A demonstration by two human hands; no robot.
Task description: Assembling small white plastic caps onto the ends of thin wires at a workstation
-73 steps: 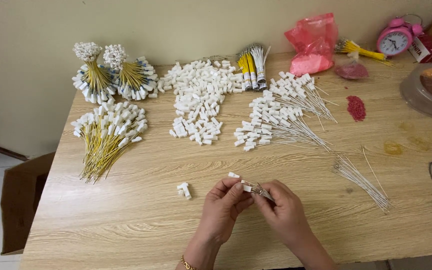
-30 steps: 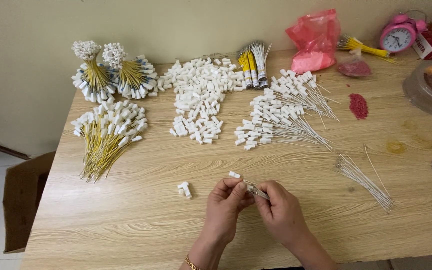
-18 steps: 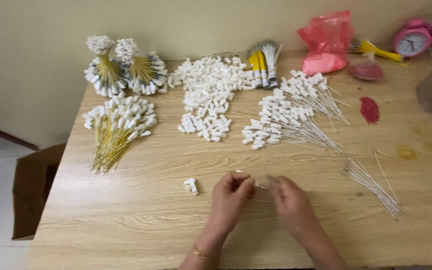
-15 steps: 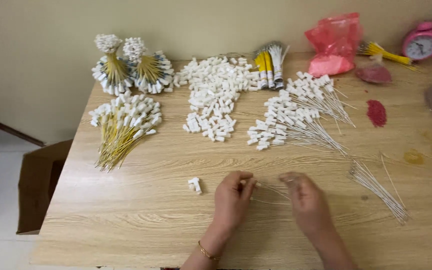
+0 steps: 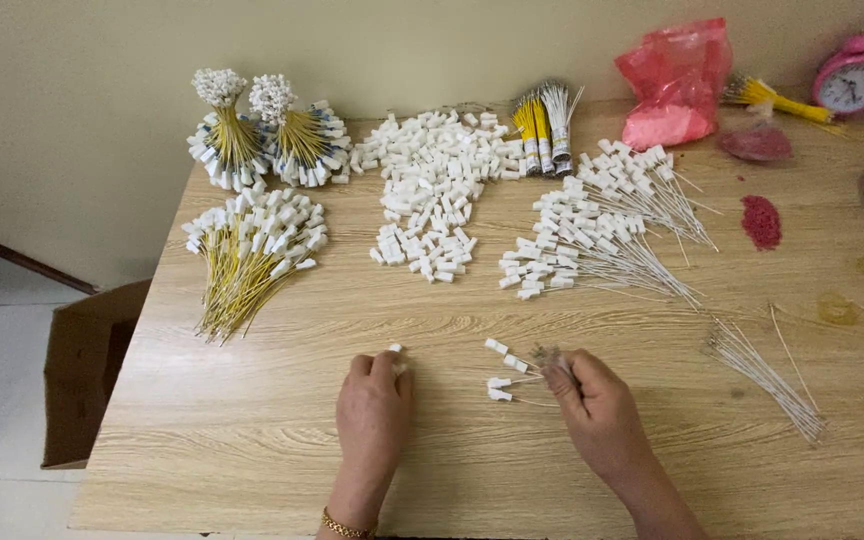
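Left hand (image 5: pixel 374 410) flat on the surface (image 5: pixel 452 480), fingertips pinching a white cap (image 5: pixel 395 350), well below the cap pile (image 5: pixel 437 200). Right hand (image 5: pixel 597 405) pinching short wires (image 5: pixel 512 375), lower right of that pile. Bare wood between pile and hands, and down to the near edge.

Loose connectors (image 5: pixel 432 205) lie between yellow-wired bundle (image 5: pixel 247 255) at left and white-wired pile (image 5: pixel 602 225) at right.
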